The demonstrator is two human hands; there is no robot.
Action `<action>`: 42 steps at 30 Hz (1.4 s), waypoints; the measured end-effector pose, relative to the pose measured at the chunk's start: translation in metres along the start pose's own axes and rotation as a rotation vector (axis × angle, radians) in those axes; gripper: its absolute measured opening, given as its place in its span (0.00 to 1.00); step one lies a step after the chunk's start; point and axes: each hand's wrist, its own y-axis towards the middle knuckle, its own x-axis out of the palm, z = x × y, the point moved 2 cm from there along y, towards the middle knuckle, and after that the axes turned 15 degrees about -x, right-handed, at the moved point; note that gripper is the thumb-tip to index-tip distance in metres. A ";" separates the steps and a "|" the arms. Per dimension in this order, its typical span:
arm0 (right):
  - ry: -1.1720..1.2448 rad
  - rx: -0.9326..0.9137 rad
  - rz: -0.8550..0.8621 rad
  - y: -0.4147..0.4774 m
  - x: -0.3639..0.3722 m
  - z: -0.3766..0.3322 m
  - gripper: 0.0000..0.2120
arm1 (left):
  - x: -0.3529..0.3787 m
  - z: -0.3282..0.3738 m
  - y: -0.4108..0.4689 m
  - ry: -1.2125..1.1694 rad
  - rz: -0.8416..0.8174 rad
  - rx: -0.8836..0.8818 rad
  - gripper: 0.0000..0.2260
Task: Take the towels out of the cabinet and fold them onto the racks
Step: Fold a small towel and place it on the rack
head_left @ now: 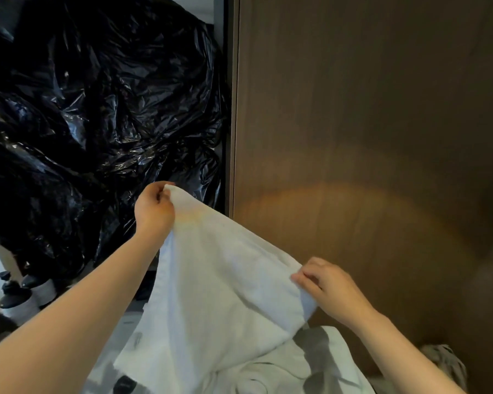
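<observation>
White towel (225, 282): held up in front of brown cabinet door (367, 123), stretched between both hands, lower part hanging down.
Left hand (154, 209): fingers curled, pinching upper corner.
Right hand (329, 288): pinching opp. edge, lower down.
Black plastic bags (97, 109): fill opening left of door.
Pump bottles (15, 294): btm left.

Left grip (154, 207), right grip (329, 288) — both bare, forearms (77, 308) bare, unsleeved
</observation>
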 end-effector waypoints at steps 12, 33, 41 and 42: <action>-0.066 0.060 0.202 0.013 -0.055 0.020 0.17 | -0.015 -0.008 0.017 0.057 0.104 0.014 0.12; -0.230 -0.184 0.755 0.095 -0.170 -0.051 0.12 | -0.058 0.079 0.012 -0.077 0.152 0.317 0.08; -0.197 -0.027 0.725 0.076 -0.149 -0.020 0.09 | -0.044 0.060 0.006 -0.040 0.080 0.275 0.11; -0.198 -0.011 0.718 0.074 -0.148 -0.017 0.08 | -0.042 0.058 0.005 -0.027 0.073 0.271 0.11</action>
